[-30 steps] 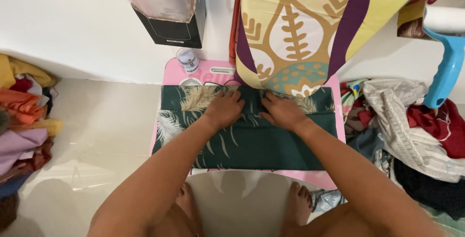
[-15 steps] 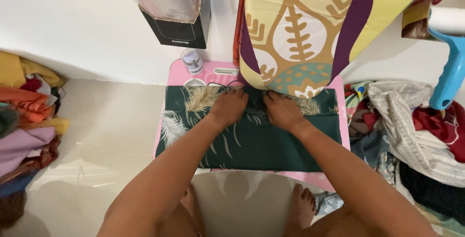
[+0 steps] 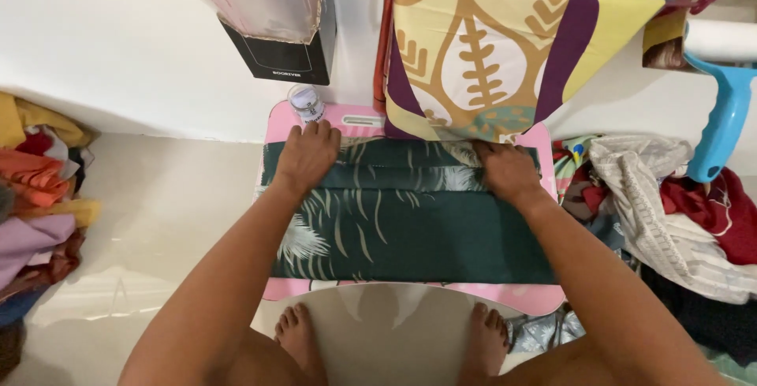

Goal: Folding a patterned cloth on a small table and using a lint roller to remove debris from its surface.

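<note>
A dark green cloth point(image 3: 410, 232) printed with pale feathers lies folded across a small pink table point(image 3: 520, 295). My left hand point(image 3: 306, 157) presses flat on the cloth's far left corner. Over at the far right part of the cloth, my right hand point(image 3: 509, 171) presses down the same way. Both hands rest along a fold line that runs across the cloth. Neither hand grips anything; the fingers lie spread on the fabric.
A patterned yellow, purple and tan cloth point(image 3: 489, 47) hangs over the table's back edge. A small jar point(image 3: 305, 102) and a black box point(image 3: 280, 39) stand at the back left. Cloth piles lie on the floor left point(image 3: 35, 197) and right point(image 3: 670, 212). A blue handle point(image 3: 721, 118) hangs right.
My hands slid apart from the cloth's middle to its far corners. The cloth's far edge now lies folded flatter and reaches nearer the table's front.
</note>
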